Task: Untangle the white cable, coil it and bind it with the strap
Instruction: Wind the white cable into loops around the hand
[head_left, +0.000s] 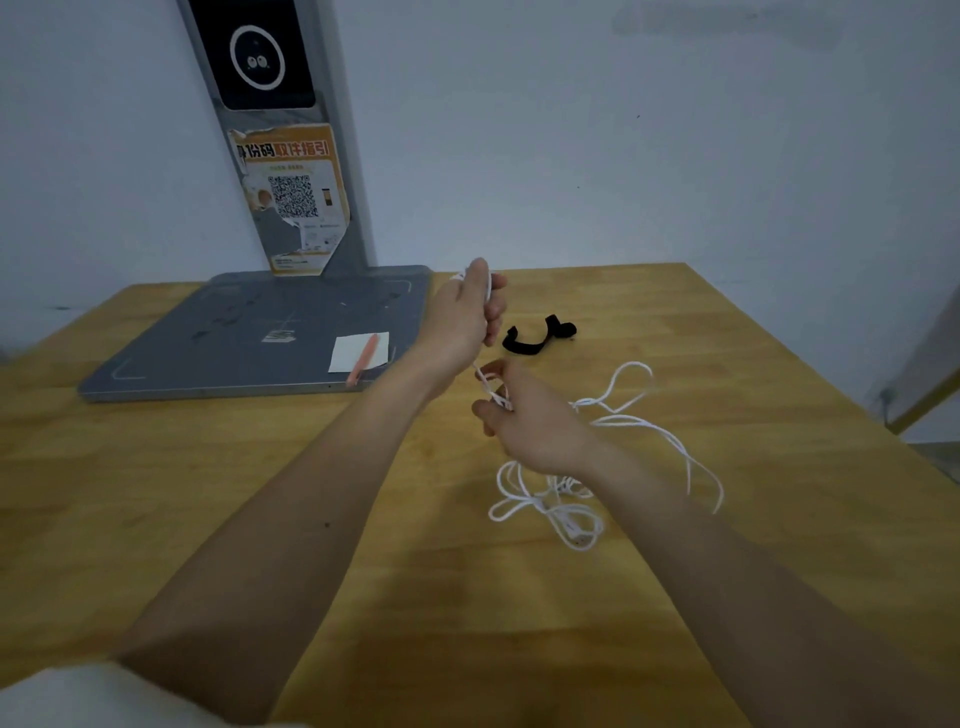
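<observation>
My left hand (467, 317) is raised over the wooden table (208, 493) and grips a few turns of the white cable (670, 441) wound over its fingers. Just below it my right hand (524, 415) pinches the strand that runs down from the left hand. The loose part of the cable lies in tangled loops on the table under and to the right of my right wrist. A black strap (535, 338) lies curled on the table just beyond my hands, touching neither.
A grey scanner stand (260, 332) with a flat base and an upright post bearing an orange QR sticker sits at the back left. A white card (358, 351) and an orange pen (363, 358) lie on its base. A wall runs behind the table.
</observation>
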